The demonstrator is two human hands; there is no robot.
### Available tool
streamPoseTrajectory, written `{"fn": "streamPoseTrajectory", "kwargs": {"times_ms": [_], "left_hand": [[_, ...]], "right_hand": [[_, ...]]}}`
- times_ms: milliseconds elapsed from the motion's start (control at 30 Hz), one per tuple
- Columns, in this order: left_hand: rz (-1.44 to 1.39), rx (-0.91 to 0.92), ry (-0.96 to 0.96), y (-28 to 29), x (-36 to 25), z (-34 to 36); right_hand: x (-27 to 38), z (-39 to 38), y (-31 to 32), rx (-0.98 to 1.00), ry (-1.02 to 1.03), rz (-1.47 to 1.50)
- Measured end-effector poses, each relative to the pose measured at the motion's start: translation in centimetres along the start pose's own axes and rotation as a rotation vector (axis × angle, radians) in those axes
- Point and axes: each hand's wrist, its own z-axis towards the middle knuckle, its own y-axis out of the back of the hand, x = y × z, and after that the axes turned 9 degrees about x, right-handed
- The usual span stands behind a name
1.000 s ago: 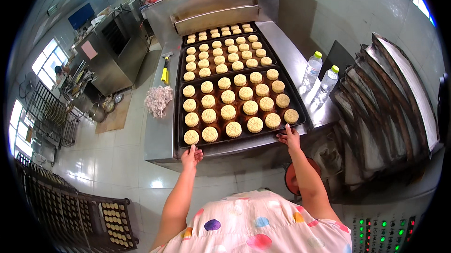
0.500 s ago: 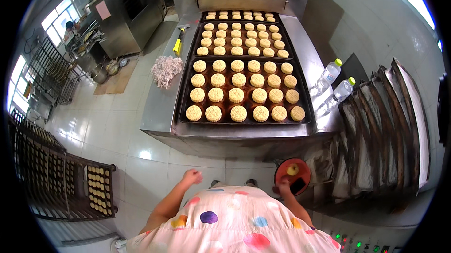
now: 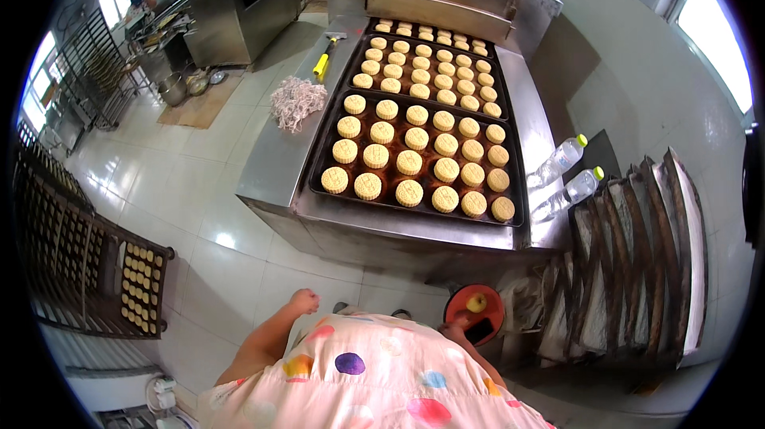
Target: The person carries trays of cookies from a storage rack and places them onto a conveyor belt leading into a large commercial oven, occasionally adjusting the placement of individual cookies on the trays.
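Note:
My left hand (image 3: 305,300) hangs in front of my body below the steel oven table, fingers loosely curled, holding nothing. My right hand (image 3: 456,324) is partly hidden at my right side, beside a red round stool (image 3: 470,296) with a pale round item (image 3: 476,303) and a black phone (image 3: 479,332) on it; its fingers are unclear. Black trays (image 3: 324,154) of pale, stamped round pastries (image 3: 409,162) lie on the table (image 3: 264,176). A shaggy pale cloth (image 3: 296,106) and a yellow-handled scraper (image 3: 323,62) sit at left, two water bottles (image 3: 557,160) at right.
A rack of pastry trays (image 3: 139,289) stands at lower left. Worn trays (image 3: 606,270) lean stacked at right beside the wall. Steel equipment (image 3: 227,11), pots (image 3: 172,90), another rack (image 3: 72,86) and another person (image 3: 137,8) are at back left.
Both my hands have let go of the front tray and dropped to my body. The view has turned, so the oven table sits further right at its far end.

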Motion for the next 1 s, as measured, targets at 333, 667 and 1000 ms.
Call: {"fn": "streamPoseTrajectory", "kwargs": {"times_ms": [333, 667, 1000], "left_hand": [[0.096, -0.033, -0.252, -3.0, -3.3, -1.5], [-0.038, -0.279, 0.288, 4.4, 14.4, -7.4], [0.074, -0.200, 0.102, 4.5, 11.0, -6.4]], "right_hand": [[8.8, 1.9, 0.6, 0.074, 0.032, 0.516], [3.5, 2.8, -2.6, 0.090, -0.107, 0.059], [12.8, 7.1, -1.2, 0.120, -0.095, 0.464]]}}
